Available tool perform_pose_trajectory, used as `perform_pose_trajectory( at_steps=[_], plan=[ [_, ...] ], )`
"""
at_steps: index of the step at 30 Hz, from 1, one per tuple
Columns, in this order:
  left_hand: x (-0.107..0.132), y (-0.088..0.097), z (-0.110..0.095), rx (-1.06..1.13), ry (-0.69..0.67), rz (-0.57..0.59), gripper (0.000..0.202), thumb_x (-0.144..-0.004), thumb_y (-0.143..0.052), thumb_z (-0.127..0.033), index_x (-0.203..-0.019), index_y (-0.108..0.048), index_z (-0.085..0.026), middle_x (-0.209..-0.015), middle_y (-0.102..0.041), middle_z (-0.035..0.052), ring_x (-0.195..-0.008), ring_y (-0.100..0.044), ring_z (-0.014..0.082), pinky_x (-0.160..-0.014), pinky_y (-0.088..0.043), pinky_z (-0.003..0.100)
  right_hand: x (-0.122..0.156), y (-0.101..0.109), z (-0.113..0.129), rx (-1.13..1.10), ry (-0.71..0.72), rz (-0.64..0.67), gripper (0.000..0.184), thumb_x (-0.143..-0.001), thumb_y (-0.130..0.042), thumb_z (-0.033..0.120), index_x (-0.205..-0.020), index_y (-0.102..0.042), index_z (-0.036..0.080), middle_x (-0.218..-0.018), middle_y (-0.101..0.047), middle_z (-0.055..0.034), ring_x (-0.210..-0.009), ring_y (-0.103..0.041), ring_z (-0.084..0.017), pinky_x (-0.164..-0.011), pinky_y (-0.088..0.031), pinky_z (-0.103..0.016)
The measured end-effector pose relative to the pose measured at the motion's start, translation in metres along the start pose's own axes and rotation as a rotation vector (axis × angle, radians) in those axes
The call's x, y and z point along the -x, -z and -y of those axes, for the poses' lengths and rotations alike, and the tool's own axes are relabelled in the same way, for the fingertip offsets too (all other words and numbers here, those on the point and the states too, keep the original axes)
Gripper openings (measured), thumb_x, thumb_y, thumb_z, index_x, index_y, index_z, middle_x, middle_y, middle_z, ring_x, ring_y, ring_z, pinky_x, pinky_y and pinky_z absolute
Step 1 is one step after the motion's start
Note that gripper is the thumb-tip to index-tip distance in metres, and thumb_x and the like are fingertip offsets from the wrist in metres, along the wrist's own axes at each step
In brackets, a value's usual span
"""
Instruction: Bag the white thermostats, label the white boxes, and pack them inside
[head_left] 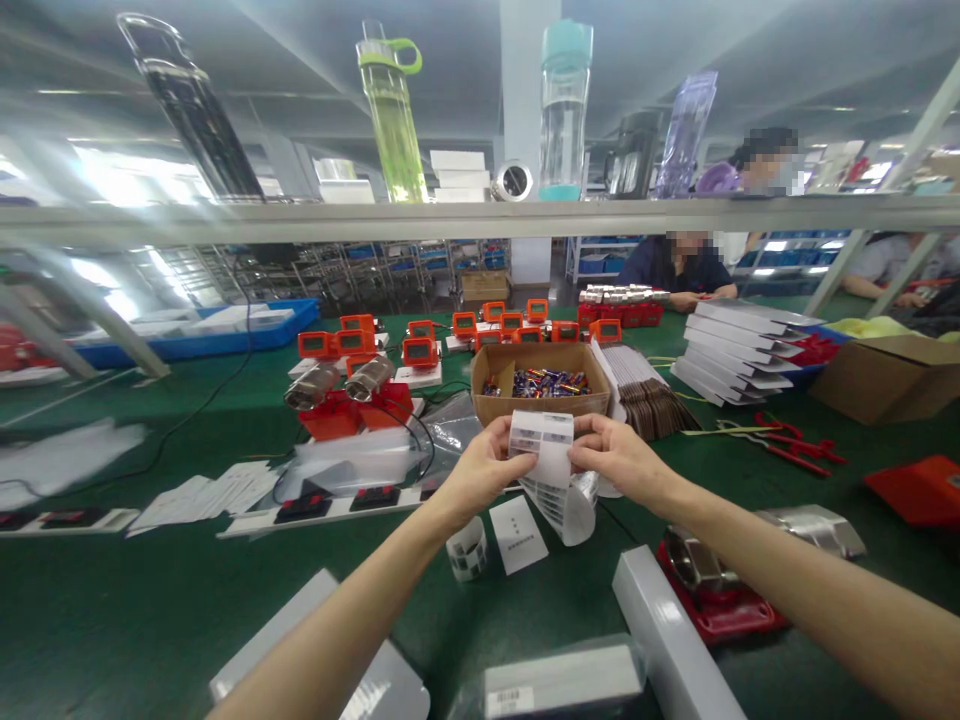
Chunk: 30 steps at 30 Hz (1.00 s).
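Both my hands hold a white strip of printed labels [544, 440] up over the green table. My left hand [484, 470] pinches its left edge, and my right hand [615, 455] pinches its right edge. The strip curls down into a loose roll [570, 505] below my hands. A small label roll [466, 550] and a white card [517, 533] lie on the table just under my left wrist. A cardboard box of batteries [540, 385] stands right behind the strip.
Orange devices [420, 350] stand in rows behind the box. White boxes [667, 630] and a red tray [712, 595] lie near my right arm. Stacked white cartons [739, 350] and red cutters [787, 440] sit to the right. A person sits across the table.
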<state>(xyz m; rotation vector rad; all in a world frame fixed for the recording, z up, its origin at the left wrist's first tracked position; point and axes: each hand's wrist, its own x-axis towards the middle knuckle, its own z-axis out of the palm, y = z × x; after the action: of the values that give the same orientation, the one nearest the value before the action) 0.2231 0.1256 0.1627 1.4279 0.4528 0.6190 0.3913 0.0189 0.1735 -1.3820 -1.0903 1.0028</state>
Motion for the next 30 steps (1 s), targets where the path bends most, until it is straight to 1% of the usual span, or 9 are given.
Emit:
perform_pose_trajectory(
  at_steps=[3, 5, 8, 12, 14, 17, 23, 26, 30],
  plan=[
    [0.002, 0.0, 0.006, -0.001, 0.007, 0.027, 0.054, -0.06, -0.078, -0.023, -0.107, -0.053, -0.015, -0.095, -0.069, 0.0088, -0.088, -0.066, 0.0221, -0.081, -0.05, 0.035, -0.002, 0.005, -0.002, -0.011, -0.024, -0.077, 0.029, -0.074, -0.061, 0.009, -0.1, -0.052, 0.017, -0.073, -0.071, 0.0007, -0.066, -0.068, -0.015, -0.067, -0.055, -0.026],
    [0.003, 0.001, 0.008, -0.015, 0.013, 0.031, 0.051, -0.062, -0.077, -0.024, -0.107, -0.053, -0.015, -0.096, -0.069, 0.0087, -0.09, -0.065, 0.0223, -0.082, -0.049, 0.036, -0.003, 0.007, -0.004, -0.028, -0.037, -0.118, 0.027, -0.076, -0.06, 0.01, -0.101, -0.052, 0.017, -0.076, -0.071, -0.0003, -0.069, -0.068, -0.015, -0.07, -0.056, -0.028],
    [0.006, 0.001, 0.011, -0.047, 0.027, 0.041, 0.046, -0.066, -0.076, -0.022, -0.107, -0.055, -0.016, -0.094, -0.069, 0.0081, -0.089, -0.065, 0.022, -0.082, -0.049, 0.037, -0.003, 0.011, -0.005, -0.062, -0.048, -0.166, 0.026, -0.077, -0.06, 0.01, -0.101, -0.052, 0.017, -0.077, -0.071, -0.001, -0.07, -0.068, -0.015, -0.072, -0.056, -0.029],
    [0.008, -0.001, 0.016, -0.064, 0.032, 0.049, 0.036, -0.069, -0.074, -0.022, -0.101, -0.06, -0.014, -0.092, -0.069, 0.0083, -0.086, -0.065, 0.0202, -0.083, -0.049, 0.036, -0.003, 0.014, -0.004, -0.095, -0.056, -0.214, 0.026, -0.078, -0.059, 0.01, -0.102, -0.053, 0.016, -0.074, -0.069, 0.0009, -0.067, -0.066, -0.013, -0.072, -0.055, -0.027],
    [0.006, -0.003, 0.019, -0.051, 0.025, 0.033, 0.035, -0.069, -0.074, -0.023, -0.1, -0.06, -0.014, -0.09, -0.069, 0.0079, -0.083, -0.065, 0.0195, -0.081, -0.049, 0.035, -0.002, 0.014, -0.003, -0.093, -0.073, -0.203, 0.024, -0.078, -0.059, 0.011, -0.101, -0.054, 0.016, -0.077, -0.07, -0.0004, -0.068, -0.066, -0.013, -0.072, -0.055, -0.027],
    [0.0, -0.004, 0.023, -0.01, 0.008, -0.015, 0.037, -0.068, -0.073, -0.024, -0.101, -0.058, -0.015, -0.089, -0.07, 0.0065, -0.082, -0.065, 0.0183, -0.079, -0.05, 0.034, 0.002, 0.013, -0.006, -0.067, -0.107, -0.148, 0.02, -0.077, -0.061, 0.014, -0.097, -0.057, 0.016, -0.077, -0.071, -0.0022, -0.067, -0.067, -0.014, -0.068, -0.055, -0.026],
    [-0.007, -0.006, 0.021, 0.032, 0.008, -0.065, 0.038, -0.066, -0.073, -0.022, -0.099, -0.057, -0.014, -0.088, -0.07, 0.0062, -0.076, -0.065, 0.0163, -0.074, -0.049, 0.03, 0.006, 0.009, -0.018, -0.023, -0.077, -0.078, 0.024, -0.068, -0.064, 0.008, -0.09, -0.058, 0.016, -0.065, -0.069, 0.0022, -0.061, -0.065, -0.012, -0.061, -0.053, -0.022],
    [-0.002, -0.01, 0.017, 0.04, 0.023, -0.044, 0.041, -0.065, -0.075, -0.02, -0.101, -0.056, -0.014, -0.092, -0.07, 0.007, -0.082, -0.066, 0.0178, -0.079, -0.05, 0.033, 0.004, 0.008, -0.019, -0.031, -0.061, -0.088, 0.024, -0.069, -0.063, 0.007, -0.091, -0.058, 0.016, -0.065, -0.069, 0.0025, -0.059, -0.065, -0.011, -0.061, -0.053, -0.021],
    [0.002, -0.015, 0.014, 0.051, 0.038, -0.011, 0.045, -0.063, -0.076, -0.017, -0.102, -0.055, -0.014, -0.097, -0.069, 0.0078, -0.089, -0.065, 0.0198, -0.085, -0.049, 0.035, 0.001, 0.009, -0.018, -0.05, -0.065, -0.117, 0.026, -0.071, -0.062, 0.007, -0.095, -0.058, 0.015, -0.066, -0.07, 0.002, -0.062, -0.066, -0.012, -0.064, -0.054, -0.023]
  ],
)
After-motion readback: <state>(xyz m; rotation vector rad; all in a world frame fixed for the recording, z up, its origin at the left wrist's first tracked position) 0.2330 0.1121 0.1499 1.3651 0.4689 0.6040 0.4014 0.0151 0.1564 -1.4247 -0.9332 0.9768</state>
